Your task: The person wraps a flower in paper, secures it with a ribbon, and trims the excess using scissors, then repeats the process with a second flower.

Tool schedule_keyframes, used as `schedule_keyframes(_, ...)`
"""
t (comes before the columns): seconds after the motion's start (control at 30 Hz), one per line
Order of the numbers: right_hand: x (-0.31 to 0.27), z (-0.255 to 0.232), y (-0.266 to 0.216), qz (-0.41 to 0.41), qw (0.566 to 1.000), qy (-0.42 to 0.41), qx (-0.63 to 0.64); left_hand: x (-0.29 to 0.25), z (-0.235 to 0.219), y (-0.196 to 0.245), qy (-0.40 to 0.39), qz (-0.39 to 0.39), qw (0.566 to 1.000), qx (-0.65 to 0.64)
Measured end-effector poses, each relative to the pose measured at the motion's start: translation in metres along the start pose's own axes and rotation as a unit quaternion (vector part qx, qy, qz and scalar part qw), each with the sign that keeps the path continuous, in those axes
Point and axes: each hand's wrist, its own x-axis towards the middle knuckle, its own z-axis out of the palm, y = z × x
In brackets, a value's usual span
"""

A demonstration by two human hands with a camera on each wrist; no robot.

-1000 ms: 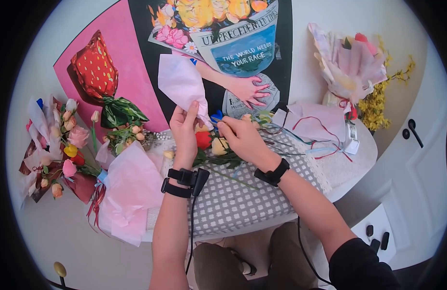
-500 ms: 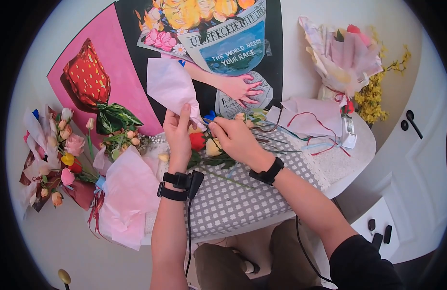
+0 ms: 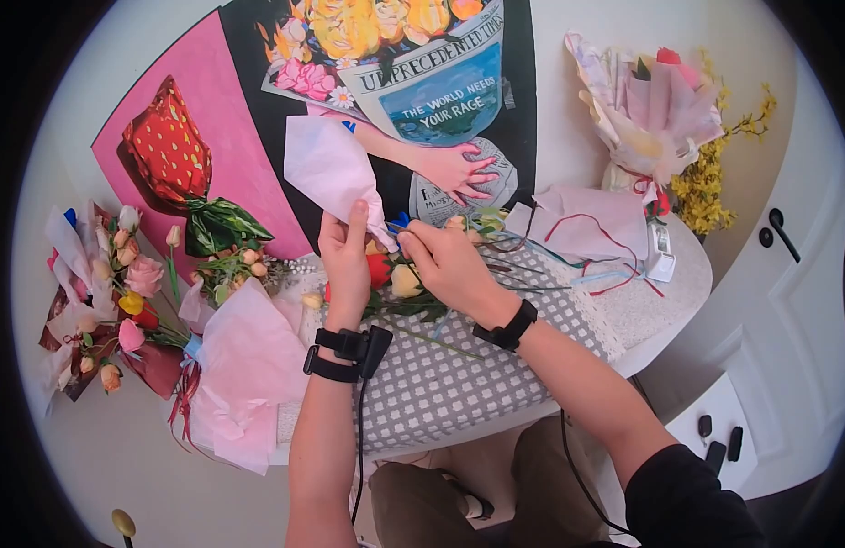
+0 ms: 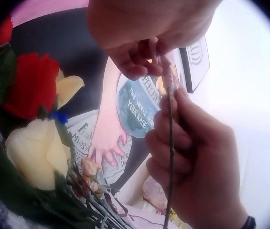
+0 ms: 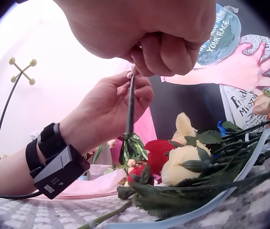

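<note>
In the head view the left hand point(image 3: 347, 265) pinches the gathered lower end of a pale pink paper wrap point(image 3: 329, 164), which flares up and to the left. Just right of it, the right hand point(image 3: 454, 269) pinches at the same gathered end. A thin dark stem point(image 4: 171, 157) comes out of the twisted paper in the left wrist view, against the curled fingers of the right hand point(image 4: 197, 152). Below the hands lie a red rose point(image 5: 158, 155) and a cream rose point(image 5: 180, 164). What the paper encloses is hidden.
Wrapped flowers and pink paper point(image 3: 244, 365) lie at the left. A bouquet point(image 3: 655, 119) stands at the back right near folded paper point(image 3: 591, 219) and ribbons. A checked cloth point(image 3: 441, 393) covers the table front; painted panels stand behind.
The head view has shifted since the first frame. Both hands keep their hold at the paper's gathered end, with only slight movement of the fingers.
</note>
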Motion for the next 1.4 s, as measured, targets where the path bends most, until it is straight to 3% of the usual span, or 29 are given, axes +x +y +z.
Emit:
schedule_keyframes(0.4,-0.001,-0.001,-0.003,-0.008,0.999,0.011,-0.034,-0.002,0.008,0.0,-0.01,-0.01,1.0,-0.016)
schedule_keyframes(0.6,-0.001,-0.004,-0.006,-0.05,0.992,0.032,-0.114,-0.002,0.006,-0.007,-0.004,-0.044,0.998,-0.041)
schedule_keyframes(0.67,0.001,-0.001,-0.007,-0.073,0.992,0.101,-0.019,-0.002,0.005,-0.01,0.001,-0.051,0.998,-0.035)
schedule_keyframes(0.77,0.004,-0.017,-0.012,-0.043,0.988,0.146,-0.036,0.001,-0.005,-0.014,0.019,-0.056,0.997,-0.057)
schedule_keyframes(0.9,0.005,-0.016,-0.002,-0.023,0.987,0.157,0.001,0.006,-0.002,0.0,0.018,-0.018,0.997,-0.069)
schedule_keyframes(1.07,0.004,-0.008,-0.014,0.014,0.996,0.081,0.022,-0.001,0.007,0.005,0.016,-0.029,0.998,-0.052)
schedule_keyframes(1.23,0.003,-0.006,-0.005,0.013,0.996,0.084,0.024,-0.002,0.007,0.004,-0.016,-0.032,0.999,-0.034)
schedule_keyframes(1.4,0.004,-0.004,-0.002,0.065,0.987,0.095,0.116,-0.002,0.005,0.005,-0.029,-0.047,0.997,-0.057)
